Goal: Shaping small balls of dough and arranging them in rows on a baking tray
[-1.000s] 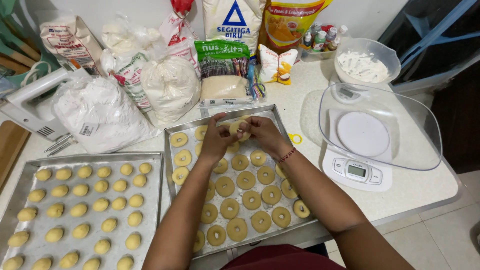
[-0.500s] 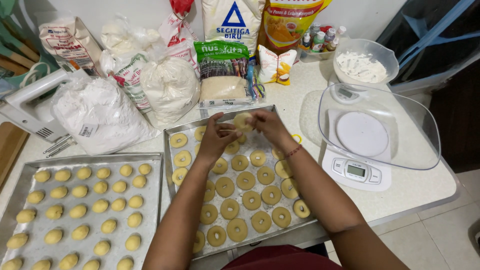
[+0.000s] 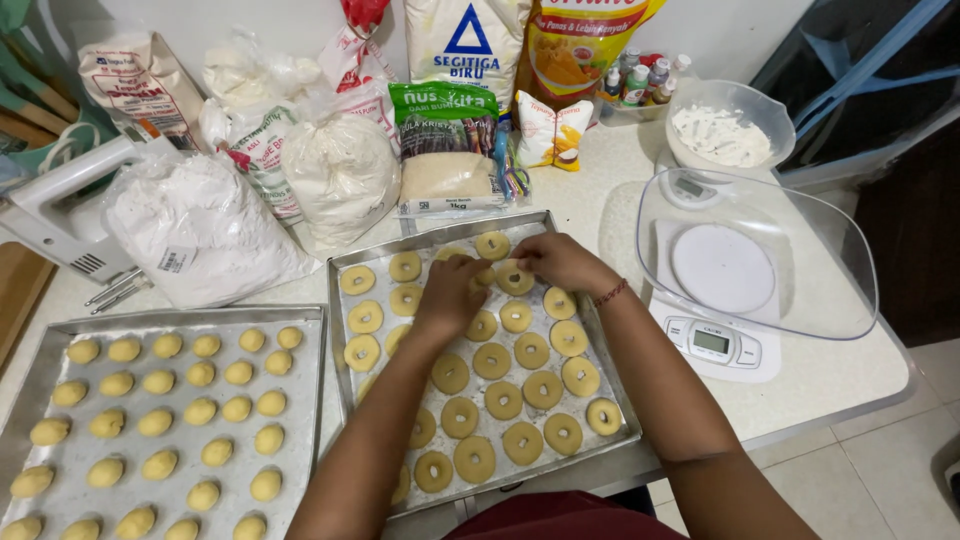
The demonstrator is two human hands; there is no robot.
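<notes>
Dough ring (image 3: 516, 277) — between both hands' fingers (image 3: 530, 262).

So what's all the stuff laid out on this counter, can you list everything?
Right baking tray: one, silver, centre of the counter, under the hands.
Ring-shaped dough pieces: roughly two dozen, pale yellow, on the right baking tray.
Left baking tray: one, silver, at the near left.
Dough balls: roughly three dozen, yellow, in rows on the left baking tray.
Bags of flour and sugar: several, mostly white, along the back.
Hand mixer: one, white, far left.
Kitchen scale: one, white, at the right, under a clear bowl.
Small bottles: a few, at the back right.
Left hand: on a dough ring.
Right hand: pinching a ring beside it.
</notes>
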